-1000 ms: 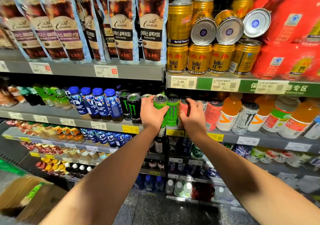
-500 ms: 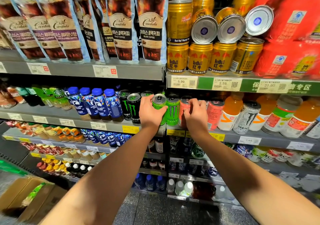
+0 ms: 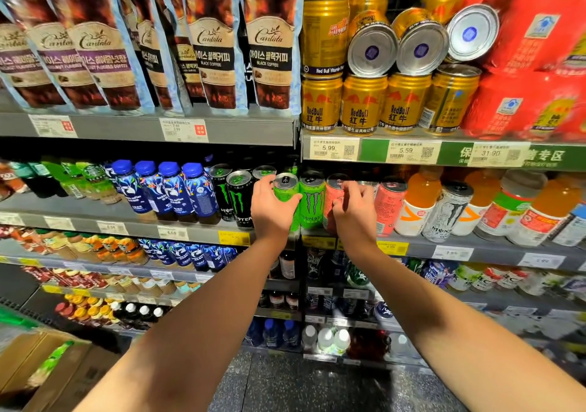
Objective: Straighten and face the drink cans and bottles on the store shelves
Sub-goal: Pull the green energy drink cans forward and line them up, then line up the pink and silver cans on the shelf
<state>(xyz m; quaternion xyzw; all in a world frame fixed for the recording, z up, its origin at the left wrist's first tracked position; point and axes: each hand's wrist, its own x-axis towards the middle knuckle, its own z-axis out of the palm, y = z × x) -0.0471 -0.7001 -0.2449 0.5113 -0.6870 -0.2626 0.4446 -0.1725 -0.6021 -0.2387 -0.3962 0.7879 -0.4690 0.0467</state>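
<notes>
On the middle shelf [image 3: 196, 232] stands a row of tall drink cans. My left hand [image 3: 272, 211] wraps around a bright green can [image 3: 285, 187] that leans slightly left. Beside it a second green Monster can [image 3: 312, 200] stands upright with its logo facing out. My right hand [image 3: 354, 211] grips a pink can [image 3: 333, 196] next to that one. Two black Monster cans [image 3: 238, 199] stand left of my left hand, and another pink can [image 3: 389, 206] stands right of my right hand.
Blue-capped bottles [image 3: 171, 189] stand further left, a white Monster can [image 3: 448, 211] and orange bottles [image 3: 418, 203] to the right. Above, gold Red Bull cans [image 3: 361, 105] stand with three more [image 3: 420, 48] lying on their sides on top. A cardboard box [image 3: 41, 373] sits on the floor at lower left.
Both hands stay on their cans with only small shifts; the right hand's fingers have moved a little around the pink can. The camera has tilted slightly.
</notes>
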